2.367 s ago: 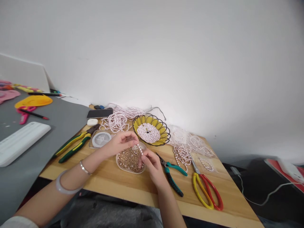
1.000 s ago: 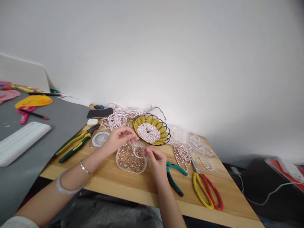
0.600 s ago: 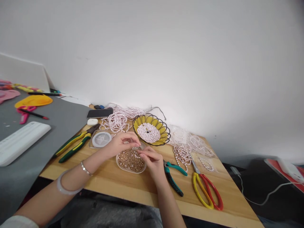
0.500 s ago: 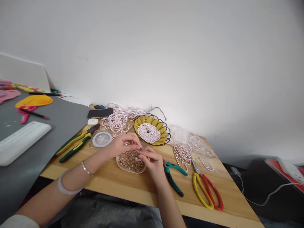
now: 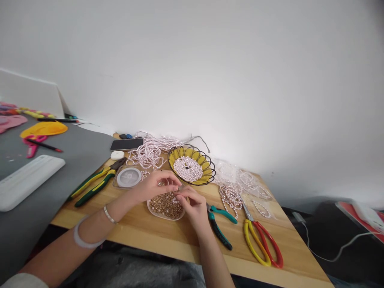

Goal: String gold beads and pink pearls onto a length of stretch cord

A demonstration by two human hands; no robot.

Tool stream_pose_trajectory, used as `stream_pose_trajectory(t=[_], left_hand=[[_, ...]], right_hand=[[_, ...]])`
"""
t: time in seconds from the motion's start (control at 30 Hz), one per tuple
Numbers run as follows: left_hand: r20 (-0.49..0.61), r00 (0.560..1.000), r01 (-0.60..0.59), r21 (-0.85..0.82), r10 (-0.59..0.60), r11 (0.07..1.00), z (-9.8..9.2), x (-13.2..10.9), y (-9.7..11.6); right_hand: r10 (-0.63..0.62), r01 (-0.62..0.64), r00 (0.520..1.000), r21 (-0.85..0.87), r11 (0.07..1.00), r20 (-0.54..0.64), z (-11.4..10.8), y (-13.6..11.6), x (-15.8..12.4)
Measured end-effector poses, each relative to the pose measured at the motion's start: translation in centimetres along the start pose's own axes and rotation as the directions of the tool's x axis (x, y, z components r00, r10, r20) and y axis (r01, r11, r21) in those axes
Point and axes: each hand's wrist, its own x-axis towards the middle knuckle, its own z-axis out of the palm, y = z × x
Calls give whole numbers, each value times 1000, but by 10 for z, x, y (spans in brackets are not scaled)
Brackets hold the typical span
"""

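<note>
Over a clear tub of small gold beads (image 5: 163, 208), my left hand (image 5: 159, 185) and my right hand (image 5: 192, 202) meet at the fingertips. Both are pinched closed, and what sits between the fingers is too small to name. A few pale beads lie among the gold ones. Just behind the hands stands a yellow basket with a black wire rim (image 5: 208, 170), holding loose pale pink beads (image 5: 187, 169). Left of the tub is a spool of clear line (image 5: 129, 177) in a square case.
Green-and-yellow pliers (image 5: 96, 182) lie at the left, teal pliers (image 5: 220, 224) and red-and-yellow scissors (image 5: 261, 240) at the right. Pink bead strands (image 5: 148, 155), a phone (image 5: 126, 144) and a white case (image 5: 117, 155) are behind. Bagged strands (image 5: 252, 182) lie at the right.
My left fingertips have shifted slightly right, closer to my right fingertips. The right hand stays nearly where it was, and the objects on the table have not moved.
</note>
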Motion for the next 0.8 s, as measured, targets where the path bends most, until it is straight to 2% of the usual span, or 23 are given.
stream_pose_trajectory(t=[0.2, 0.3, 0.43, 0.53, 0.63, 0.7, 0.8], left_hand=[[119, 988, 82, 121, -96, 989, 8, 0, -2], [138, 986, 68, 149, -89, 987, 13, -1, -9], [162, 987, -7, 179, -23, 984, 14, -3, -15], [149, 988, 5, 213, -37, 977, 5, -1, -8], [17, 997, 59, 343, -69, 937, -9, 1, 4], [-35, 996, 93, 443, -86, 892, -20, -1, 10], [-27, 989, 132, 628, -147, 767, -41, -14, 7]], right_hand=[[-52, 53, 996, 10, 999, -77, -2, 0, 1], [-56, 58, 995, 21, 998, -78, -1, -4, 1], [-40, 43, 993, 29, 999, -115, 0, -4, 0], [-38, 46, 987, 44, 998, -158, -2, -1, 1], [-42, 51, 984, 48, 998, -171, -2, 3, 1], [-45, 55, 985, 57, 997, -167, -2, 4, 1], [-46, 60, 983, 73, 996, -176, -1, 4, 0]])
